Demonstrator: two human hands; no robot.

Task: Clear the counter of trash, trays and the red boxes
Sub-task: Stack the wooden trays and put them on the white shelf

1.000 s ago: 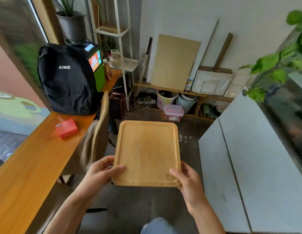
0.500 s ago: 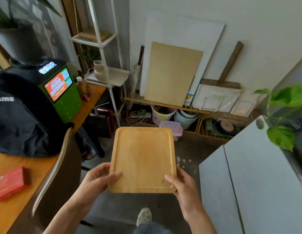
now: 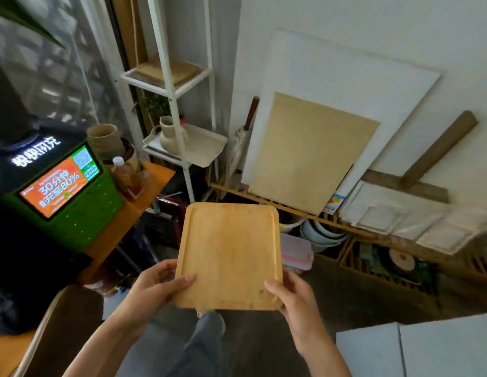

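A light wooden tray (image 3: 228, 254) with a raised rim is held level in front of me, above the floor. My left hand (image 3: 152, 288) grips its near left corner, thumb on top. My right hand (image 3: 294, 297) grips the near right corner the same way. The orange wooden counter (image 3: 144, 197) runs along the left. No red box is in view.
A green charging kiosk (image 3: 63, 202), a black bag (image 3: 24, 268), a bottle (image 3: 125, 175) and a clay pot stand on the counter. A white rack (image 3: 182, 104) with ceramics and a wooden tray stands ahead. Boards lean on the wall; tubs lie below. A chair back (image 3: 54, 327) is near left.
I have walked forward with the tray held in both hands. The white rack and wall boards are closer, and the red box on the counter has left the view.
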